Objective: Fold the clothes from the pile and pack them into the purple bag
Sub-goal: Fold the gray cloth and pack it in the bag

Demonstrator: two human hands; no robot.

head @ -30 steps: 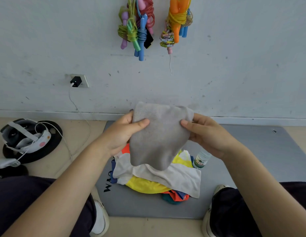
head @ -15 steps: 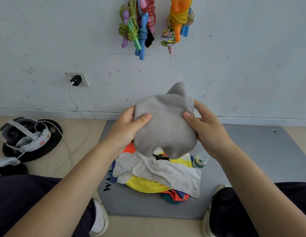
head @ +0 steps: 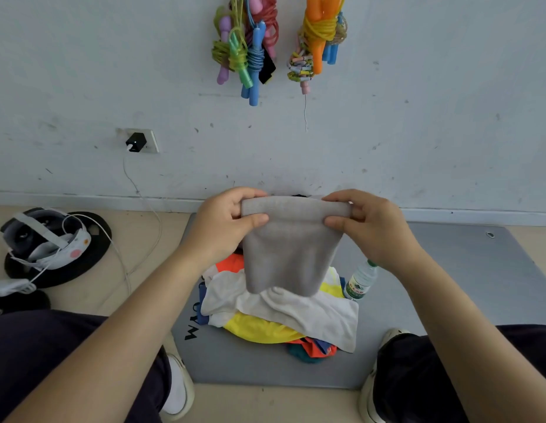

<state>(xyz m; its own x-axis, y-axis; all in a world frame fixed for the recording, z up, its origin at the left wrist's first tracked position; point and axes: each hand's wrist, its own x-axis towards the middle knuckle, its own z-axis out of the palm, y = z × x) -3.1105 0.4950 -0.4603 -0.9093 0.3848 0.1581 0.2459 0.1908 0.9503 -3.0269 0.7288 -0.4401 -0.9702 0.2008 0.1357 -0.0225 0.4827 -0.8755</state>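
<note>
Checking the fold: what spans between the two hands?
In the head view, the grey cloth's folded top edge stretches from left hand to right hand.

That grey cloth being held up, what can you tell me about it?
The grey cloth is a plain, soft, fleecy-looking piece with no print. It is folded over, with a thick rolled edge along the top, and hangs down narrowing to a rounded bottom. The left hand and the right hand each pinch a top corner, thumbs in front. It hangs in the air above the pile of clothes on the grey mat; whether its bottom touches the pile cannot be told.
</note>
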